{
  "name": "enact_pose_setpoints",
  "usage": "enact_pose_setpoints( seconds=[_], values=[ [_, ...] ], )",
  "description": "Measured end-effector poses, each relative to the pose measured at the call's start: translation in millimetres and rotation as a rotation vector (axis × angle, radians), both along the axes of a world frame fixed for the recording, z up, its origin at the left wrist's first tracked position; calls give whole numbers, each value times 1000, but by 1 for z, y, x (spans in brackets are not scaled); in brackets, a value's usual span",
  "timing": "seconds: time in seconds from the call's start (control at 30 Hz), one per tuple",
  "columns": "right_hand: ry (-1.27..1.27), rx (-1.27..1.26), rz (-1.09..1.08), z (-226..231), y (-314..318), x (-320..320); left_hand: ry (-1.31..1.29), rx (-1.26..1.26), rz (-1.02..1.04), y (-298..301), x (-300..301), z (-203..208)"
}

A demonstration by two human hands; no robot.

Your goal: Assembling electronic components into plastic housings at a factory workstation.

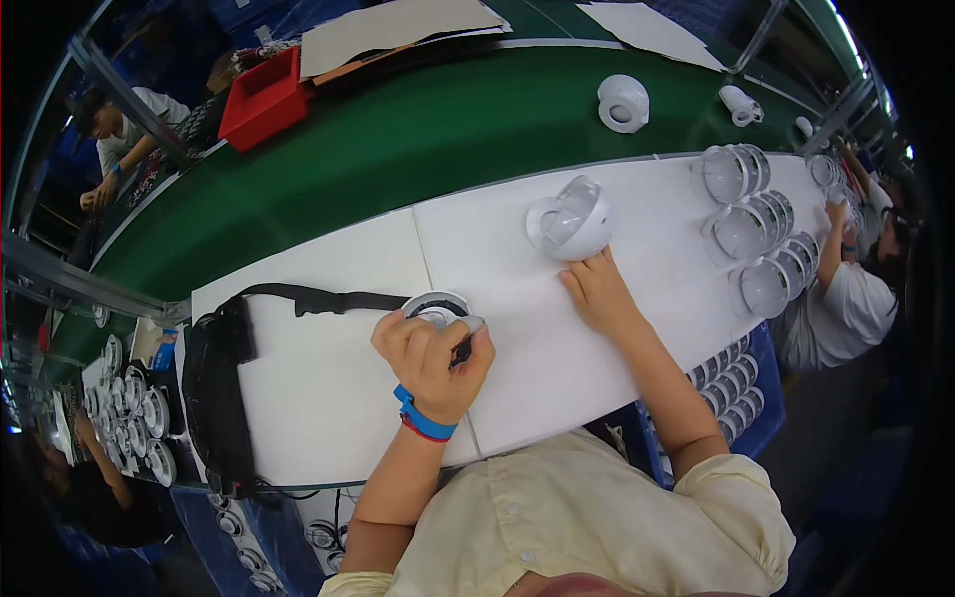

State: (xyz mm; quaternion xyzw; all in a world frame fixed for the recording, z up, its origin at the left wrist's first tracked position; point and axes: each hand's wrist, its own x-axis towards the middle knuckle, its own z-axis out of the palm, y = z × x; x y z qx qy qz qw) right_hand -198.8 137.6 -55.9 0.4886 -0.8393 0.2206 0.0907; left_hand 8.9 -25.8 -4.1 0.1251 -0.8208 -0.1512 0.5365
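My left hand [433, 363], with a blue strap at its wrist, is closed over the white worktop. Its curled fingers hold a round white part [438, 298] with a black ring inside. A small pale-tipped dark piece [466, 343] shows by the thumb; its kind is unclear. To the right, my right hand [602, 291] reaches forward with its fingertips against the lower edge of a white dome-camera housing [585, 237]. That housing is tilted and has a clear, cup-like front. The fingers' ends are partly hidden by it.
A black strapped pouch [219, 388] lies at the worktop's left. Stacked clear-and-white dome covers [741, 229] stand at the right. Beyond is a green conveyor [398, 149] with a white housing [624, 103] and a red bin [264, 99]. Blue crates of parts [761, 383] sit below; people work at both sides.
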Motion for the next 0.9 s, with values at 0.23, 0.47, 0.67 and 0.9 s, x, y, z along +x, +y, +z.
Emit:
enact_pose_setpoints(
  seconds=[0.23, 0.47, 0.67, 0.9],
  values=[
    [-394, -193, -52, 2, 21, -6, -12, 5, -3, -1, 0, 2],
    [-429, -500, 16, 39, -31, -3, -36, 24, 8, 0, 1, 5],
    [-1276, -917, -22, 35, -72, -37, -21, 52, 19, -2, -2, 8],
    [-1667, -461, 607, 43, -49, 38, -82, 132, 26, -5, -4, 12]
  ],
)
